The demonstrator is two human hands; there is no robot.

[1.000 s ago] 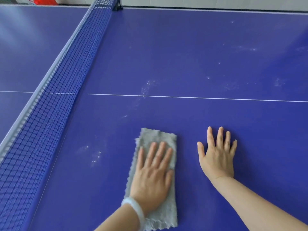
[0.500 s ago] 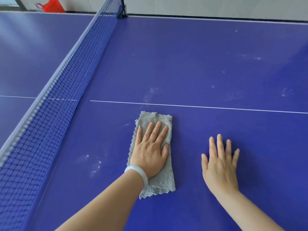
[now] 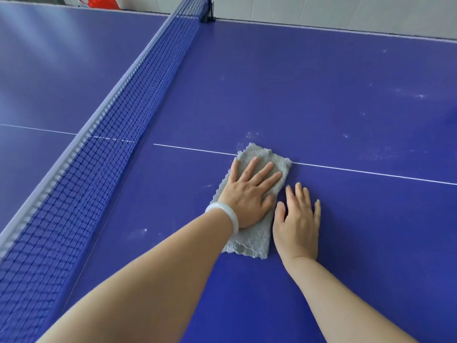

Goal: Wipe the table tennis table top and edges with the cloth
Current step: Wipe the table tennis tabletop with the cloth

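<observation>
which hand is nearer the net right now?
Left. The left hand lies flat on the grey cloth, on the net side; the right hand rests on the table top beyond the cloth.

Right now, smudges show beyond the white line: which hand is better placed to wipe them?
Left. The left hand lies flat on the cloth, whose far edge reaches those smudges; the right hand rests on bare table.

Net [image 3: 103, 149]: dark blue mesh, white top band, taut, running from lower left to top centre. Black net post [image 3: 208, 13] clamps its far end. Red object [image 3: 99, 2] top left, partly cut off, identity unclear. Pale tiled surface [image 3: 333, 13] beyond.
</observation>
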